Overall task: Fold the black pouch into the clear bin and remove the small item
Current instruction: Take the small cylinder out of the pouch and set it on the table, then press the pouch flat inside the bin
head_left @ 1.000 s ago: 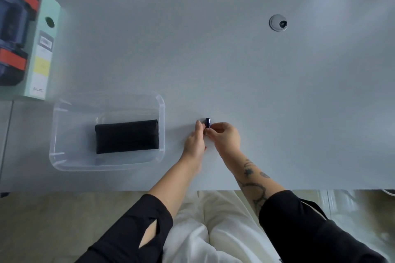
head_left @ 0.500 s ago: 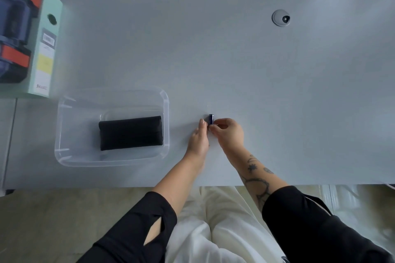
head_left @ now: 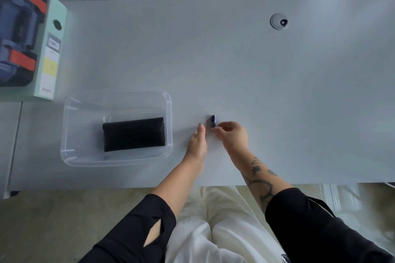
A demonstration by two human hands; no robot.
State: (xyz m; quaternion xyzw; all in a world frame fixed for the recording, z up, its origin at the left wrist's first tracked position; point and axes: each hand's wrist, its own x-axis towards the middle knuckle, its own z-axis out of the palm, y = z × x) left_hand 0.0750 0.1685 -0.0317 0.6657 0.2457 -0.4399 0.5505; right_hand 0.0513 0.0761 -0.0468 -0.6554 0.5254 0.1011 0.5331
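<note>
A folded black pouch (head_left: 133, 134) lies flat in the clear bin (head_left: 168, 111) at the left of the grey table. To the right of the bin a small dark blue cylinder (head_left: 213, 121) stands on the table. My right hand (head_left: 232, 135) pinches its lower end with fingertips. My left hand (head_left: 197, 141) rests flat beside the cylinder on its left, fingers straight and together, holding nothing.
A mint-green box (head_left: 50, 53) lies at the far left with a blue and orange case (head_left: 17, 34) beside it. Two round cable grommets (head_left: 279, 21) sit in the table farther back. The table's front edge (head_left: 320, 183) runs just below my forearms.
The cylinder now shows more fully above my fingertips, and my left hand has drawn slightly away from it. The camera view has shifted a little.
</note>
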